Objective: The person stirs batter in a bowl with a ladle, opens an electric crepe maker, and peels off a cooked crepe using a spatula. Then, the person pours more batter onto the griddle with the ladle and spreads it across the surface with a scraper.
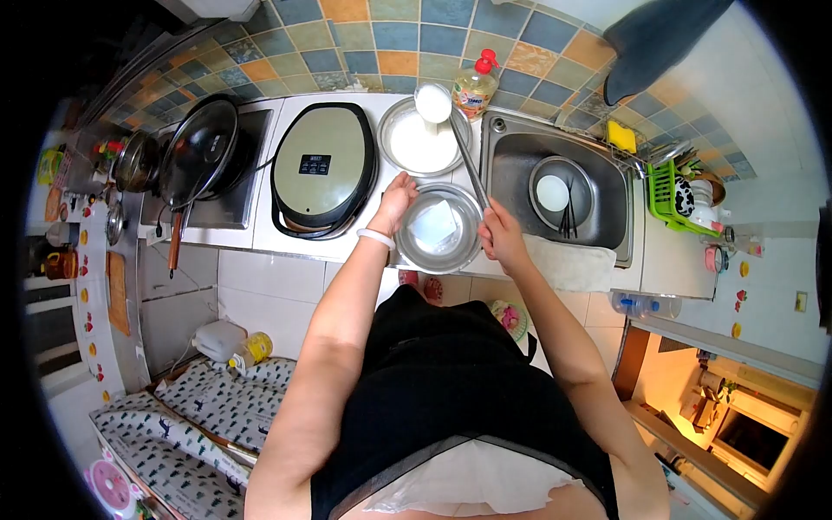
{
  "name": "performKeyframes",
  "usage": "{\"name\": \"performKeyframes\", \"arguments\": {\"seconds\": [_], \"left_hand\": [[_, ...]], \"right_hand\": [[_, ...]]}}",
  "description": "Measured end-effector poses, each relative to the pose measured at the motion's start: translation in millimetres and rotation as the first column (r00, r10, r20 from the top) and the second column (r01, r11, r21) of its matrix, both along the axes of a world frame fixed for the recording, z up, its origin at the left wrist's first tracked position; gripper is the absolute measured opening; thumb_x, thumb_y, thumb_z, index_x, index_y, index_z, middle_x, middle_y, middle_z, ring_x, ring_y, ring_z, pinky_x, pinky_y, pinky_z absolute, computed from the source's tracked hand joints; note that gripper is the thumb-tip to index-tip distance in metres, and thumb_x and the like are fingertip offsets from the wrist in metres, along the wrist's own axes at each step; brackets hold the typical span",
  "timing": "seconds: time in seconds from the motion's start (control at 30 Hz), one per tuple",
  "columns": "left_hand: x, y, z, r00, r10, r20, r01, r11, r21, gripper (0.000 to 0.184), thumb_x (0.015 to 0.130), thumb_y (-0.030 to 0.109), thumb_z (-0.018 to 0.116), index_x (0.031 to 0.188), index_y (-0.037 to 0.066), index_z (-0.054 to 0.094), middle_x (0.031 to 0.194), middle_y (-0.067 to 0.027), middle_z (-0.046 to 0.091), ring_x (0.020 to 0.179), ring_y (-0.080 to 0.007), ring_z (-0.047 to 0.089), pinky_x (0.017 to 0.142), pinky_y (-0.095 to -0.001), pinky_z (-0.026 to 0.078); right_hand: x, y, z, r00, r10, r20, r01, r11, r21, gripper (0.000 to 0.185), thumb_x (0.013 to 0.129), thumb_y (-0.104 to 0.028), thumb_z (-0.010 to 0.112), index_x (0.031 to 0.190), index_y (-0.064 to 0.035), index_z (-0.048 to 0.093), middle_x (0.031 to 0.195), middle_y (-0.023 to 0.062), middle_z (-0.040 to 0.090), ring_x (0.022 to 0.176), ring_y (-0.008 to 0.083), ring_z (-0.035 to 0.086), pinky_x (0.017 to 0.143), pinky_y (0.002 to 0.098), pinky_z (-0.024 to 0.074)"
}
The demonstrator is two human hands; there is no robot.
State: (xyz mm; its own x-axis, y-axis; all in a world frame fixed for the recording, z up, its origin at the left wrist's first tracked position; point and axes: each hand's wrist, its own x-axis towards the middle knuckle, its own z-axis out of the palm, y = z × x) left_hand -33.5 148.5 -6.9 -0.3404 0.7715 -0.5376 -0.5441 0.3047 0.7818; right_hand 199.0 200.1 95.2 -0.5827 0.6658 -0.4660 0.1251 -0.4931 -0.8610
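My right hand (501,234) is closed around the long handle of a metal ladle (470,169). The ladle's cup is full of white liquid and hangs over the far metal bowl (383,149), which holds more of the same liquid. My left hand (397,204) has curled fingers at the left rim of a nearer metal bowl (472,247); its grip is partly hidden. Inside that nearer bowl a pale, squarish patch shows, but what it is I cannot tell. This bowl reaches over the counter's front edge.
An oval electric griddle (325,165) stands left of the bowls, with a lidded wok (201,149) on the stove beyond. Right are a sink (598,156) containing a basin, a cloth (568,264) and a green rack (663,195). A red-topped pump bottle (475,87) stands behind.
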Motion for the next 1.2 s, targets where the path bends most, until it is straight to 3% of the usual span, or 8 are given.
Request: {"name": "performKeyframes", "arguments": {"seconds": [0.1, 0.2, 0.3, 0.5, 0.7, 1.07, 1.17, 1.2], "left_hand": [[1.4, -1.1, 2.1, 1.0, -0.001, -0.011, 0.001, 1.0, 0.007, 0.075, 0.084, -0.005, 0.045, 0.151, 0.003, 0.012, 0.157, -0.0119, 0.018, 0.139, -0.0213, 0.031, 0.109, -0.0316, 0.031], [3.9, -0.5, 7.7, 1.0, -0.007, -0.027, 0.007, 1.0, 0.004, 0.075, 0.084, -0.005, 0.045, 0.151, 0.003, 0.012, 0.157, -0.0125, 0.017, 0.14, -0.0221, 0.03, 0.109, -0.032, 0.031], [5.1, 0.4, 9.8, 0.999, -0.017, -0.039, 0.017, 1.0, -0.003, 0.075, 0.083, -0.005, 0.045, 0.151, 0.002, 0.011, 0.157, -0.0128, 0.017, 0.14, -0.0226, 0.03, 0.11, -0.0322, 0.031], [5.1, 1.6, 8.9, 0.999, -0.004, -0.034, 0.004, 1.0, -0.003, 0.076, 0.082, -0.005, 0.045, 0.15, 0.002, 0.013, 0.156, -0.0128, 0.019, 0.139, -0.023, 0.031, 0.11, -0.0322, 0.03], [3.9, 1.6, 6.4, 1.0, 0.005, -0.023, -0.005, 1.0, 0.001, 0.075, 0.082, -0.005, 0.046, 0.15, 0.002, 0.015, 0.156, -0.0123, 0.021, 0.139, -0.023, 0.031, 0.11, -0.0314, 0.031], [-0.3, 1.8, 8.2, 0.999, -0.018, -0.028, 0.018, 1.0, -0.02, 0.076, 0.082, -0.005, 0.045, 0.15, 0.003, 0.015, 0.156, -0.0124, 0.02, 0.14, -0.0228, 0.03, 0.109, -0.0317, 0.031], [1.2, 3.6, -10.3, 0.986, -0.042, -0.162, 0.041, 0.999, -0.01, 0.075, 0.08, -0.003, 0.047, 0.149, 0.001, 0.019, 0.155, -0.0171, 0.021, 0.141, -0.0259, 0.027, 0.111, -0.0329, 0.028], [-0.1, 4.9, -13.0, 0.929, -0.133, -0.345, 0.11, 0.99, -0.084, 0.074, 0.079, -0.003, 0.046, 0.148, 0.0, 0.02, 0.155, -0.0192, 0.021, 0.141, -0.0281, 0.028, 0.112, -0.0332, 0.028]], "right_hand": [[4.2, -0.9, -5.1, 0.999, 0.025, 0.042, -0.032, 0.984, 0.177, 0.045, 0.101, -0.021, 0.042, 0.144, -0.01, 0.038, 0.064, -0.0036, 0.041, 0.04, 0.0035, 0.031, 0.035, 0.0209, 0.026], [9.7, -0.6, -2.0, 0.996, 0.027, 0.09, -0.054, 0.947, 0.316, 0.041, 0.101, -0.021, 0.044, 0.14, -0.0066, 0.044, 0.072, 0.0003, 0.048, 0.064, 0.0081, 0.046, 0.059, 0.0217, 0.0408], [14.4, 0.1, 7.7, 0.988, 0.044, 0.146, -0.105, 0.89, 0.443, 0.043, 0.1, -0.021, 0.046, 0.139, -0.0046, 0.043, 0.077, 0.0017, 0.05, 0.072, 0.0099, 0.048, 0.069, 0.0241, 0.0421], [20.1, 2.0, 10.1, 0.972, 0.006, 0.236, -0.165, 0.731, 0.662, 0.042, 0.098, -0.018, 0.048, 0.137, -0.0051, 0.046, 0.094, 0.0144, 0.065, 0.078, 0.0182, 0.059, 0.073, 0.0315, 0.046], [21.7, 4.5, -4.5, 0.94, 0.006, 0.34, -0.266, 0.637, 0.723, 0.043, 0.094, -0.017, 0.051, 0.137, -0.0107, 0.047, 0.101, 0.0252, 0.063, 0.084, 0.039, 0.063, 0.073, 0.0391, 0.0485], [-23.1, 4.9, -53.9, 0.845, -0.139, 0.516, -0.422, 0.418, 0.804, 0.051, 0.089, -0.015, 0.054, 0.139, -0.02, 0.046, 0.092, 0.0165, 0.06, 0.078, 0.0358, 0.062, 0.07, 0.0455, 0.0499], [-32.9, 14.6, -52.8, 0.796, -0.136, 0.589, -0.507, 0.38, 0.773, 0.05, 0.089, -0.014, 0.053, 0.138, -0.0219, 0.046, 0.09, 0.0159, 0.059, 0.077, 0.0349, 0.062, 0.069, 0.0455, 0.0502], [-35.6, 18.0, -51.7, 0.777, -0.134, 0.615, -0.537, 0.369, 0.759, 0.05, 0.089, -0.014, 0.053, 0.138, -0.0225, 0.046, 0.09, 0.0159, 0.059, 0.077, 0.0347, 0.062, 0.069, 0.0456, 0.0503]]}}
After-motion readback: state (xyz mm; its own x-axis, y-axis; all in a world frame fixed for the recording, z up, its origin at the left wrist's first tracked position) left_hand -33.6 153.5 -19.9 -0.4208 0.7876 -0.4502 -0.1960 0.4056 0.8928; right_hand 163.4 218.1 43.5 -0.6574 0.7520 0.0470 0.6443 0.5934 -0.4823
